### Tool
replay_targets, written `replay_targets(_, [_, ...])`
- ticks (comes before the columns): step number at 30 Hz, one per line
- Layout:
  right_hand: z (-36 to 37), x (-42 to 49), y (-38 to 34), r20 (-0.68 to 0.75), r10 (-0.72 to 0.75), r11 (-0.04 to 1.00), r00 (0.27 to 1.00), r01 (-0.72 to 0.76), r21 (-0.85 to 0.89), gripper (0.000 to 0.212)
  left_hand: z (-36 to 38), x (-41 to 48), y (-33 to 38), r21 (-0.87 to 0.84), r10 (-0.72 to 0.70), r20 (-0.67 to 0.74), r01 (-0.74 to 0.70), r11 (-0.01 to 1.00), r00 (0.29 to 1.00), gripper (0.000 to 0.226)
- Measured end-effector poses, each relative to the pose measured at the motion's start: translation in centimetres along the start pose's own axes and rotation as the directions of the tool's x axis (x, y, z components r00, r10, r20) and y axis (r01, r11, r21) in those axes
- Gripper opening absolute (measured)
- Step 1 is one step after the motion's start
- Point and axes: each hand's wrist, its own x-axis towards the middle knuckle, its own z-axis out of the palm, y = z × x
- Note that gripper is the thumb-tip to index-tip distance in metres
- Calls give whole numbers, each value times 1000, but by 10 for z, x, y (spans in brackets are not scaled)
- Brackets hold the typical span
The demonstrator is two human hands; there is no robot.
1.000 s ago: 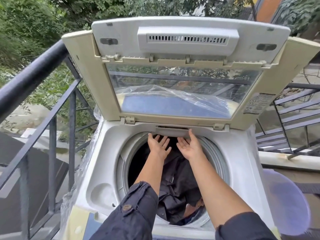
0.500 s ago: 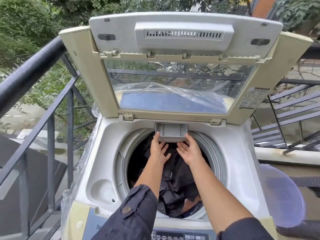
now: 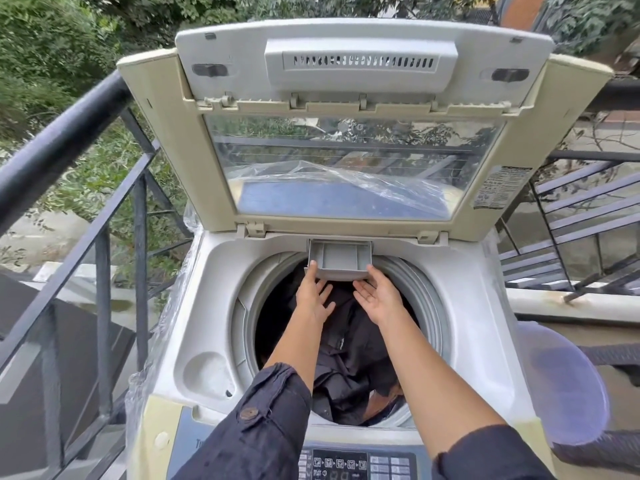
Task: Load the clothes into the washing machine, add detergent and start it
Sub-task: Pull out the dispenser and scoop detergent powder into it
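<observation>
A top-loading washing machine [image 3: 211,299] stands in front of me with its lid [image 3: 346,140] raised upright. Dark clothes [image 3: 349,368] fill the drum. A grey detergent drawer [image 3: 341,259] sticks out from the back rim, over the drum. My left hand [image 3: 313,296] touches the drawer's left front corner with its fingertips, fingers spread. My right hand [image 3: 375,296] is palm up under the drawer's right front edge, fingertips touching it. Neither hand is closed around anything. The control panel [image 3: 356,465] shows at the bottom edge.
A black metal railing [image 3: 69,140] runs along the left, close to the machine. A translucent purple bucket rim [image 3: 568,386] sits at the lower right. More railing and steps [image 3: 588,216] lie to the right. Plastic film wraps the machine's left side.
The detergent drawer has slid out from the back rim toward me, both hands drawing back with it. My view has dropped, showing the control panel.
</observation>
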Motion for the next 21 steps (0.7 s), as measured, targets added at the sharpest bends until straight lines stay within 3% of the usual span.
replay_targets(4, [0, -3, -2, 3, 2, 1000, 1000, -2, -13, 51, 2, -1, -3, -37, 19, -57, -21, 999, 998, 63])
replay_targets(8, [-5, -9, -6, -25, -18, 998, 1000, 17, -56, 55, 5, 0, -8, -112, 52, -229, -80, 990, 972, 55])
replay_targets(13, [-17, -20, -10, -73, -97, 969, 993, 78, -233, 45, 21, -6, -23, 86, 187, -420, -166, 982, 888, 49])
replay_targets(17, [-33, -32, -24, -86, -200, 932, 976, 163, -322, 32, 48, -27, -36, 380, 356, -337, -220, 898, 872, 39])
replay_targets(21, [-52, -43, -44, -72, -307, 900, 949, 265, -345, 16, 74, -39, -54, 431, 446, -196, -332, 839, 873, 29])
